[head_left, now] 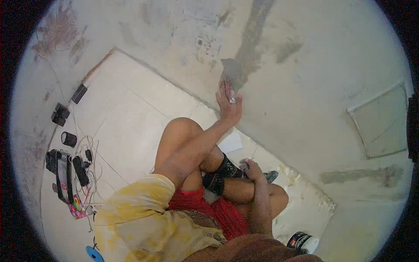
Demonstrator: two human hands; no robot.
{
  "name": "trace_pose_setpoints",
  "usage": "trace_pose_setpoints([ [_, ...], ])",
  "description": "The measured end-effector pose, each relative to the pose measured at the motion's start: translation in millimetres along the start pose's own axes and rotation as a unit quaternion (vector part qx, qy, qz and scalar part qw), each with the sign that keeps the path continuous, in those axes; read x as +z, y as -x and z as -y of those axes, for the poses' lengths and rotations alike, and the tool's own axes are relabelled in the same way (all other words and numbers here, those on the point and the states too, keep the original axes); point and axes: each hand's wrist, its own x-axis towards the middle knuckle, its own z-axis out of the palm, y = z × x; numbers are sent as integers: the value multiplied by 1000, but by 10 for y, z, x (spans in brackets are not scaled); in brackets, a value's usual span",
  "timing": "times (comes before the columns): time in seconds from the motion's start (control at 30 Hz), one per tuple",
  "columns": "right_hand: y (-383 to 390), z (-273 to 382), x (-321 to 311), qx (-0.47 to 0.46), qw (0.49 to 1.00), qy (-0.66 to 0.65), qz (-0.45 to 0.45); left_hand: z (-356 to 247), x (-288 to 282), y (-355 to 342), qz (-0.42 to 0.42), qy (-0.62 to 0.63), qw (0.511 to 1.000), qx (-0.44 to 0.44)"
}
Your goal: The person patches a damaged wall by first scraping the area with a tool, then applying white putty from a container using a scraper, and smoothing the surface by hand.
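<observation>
My left hand [229, 108] is raised to the wall [305, 65], its fingers closed along the handle of a putty knife [229, 69]. The broad grey blade lies against the wall, at the lower end of a darker grey filled strip [251, 48]. Near my ankles, my right hand [253, 169] is closed beside my crossed legs. Grey smears and a thin light stick-like edge show at its fingers; what it holds is too small to tell. A white sheet [231, 142] lies on the floor between my two hands.
A black and white round tub [302, 243] stands at lower right. At left lie a black bag [64, 177], tangled cables [91, 159], a dark cylinder [69, 139] and several black blocks [60, 114]. A pale square panel [380, 122] is on the wall at right.
</observation>
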Motion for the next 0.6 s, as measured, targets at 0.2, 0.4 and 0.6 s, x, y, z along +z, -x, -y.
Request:
trace_pose_setpoints([
  [0.2, 231, 76, 30, -17, 998, 27, -47, -73, -59, -391, -78, 50, 995, -27],
  [0.4, 181, 299, 34, -42, 995, 13, -84, 67, -403, -639, -94, 80, 991, -50],
  [0.6, 154, -200, -10, -7, 995, -47, -93, -278, -57, -15, 21, 63, 997, -31],
])
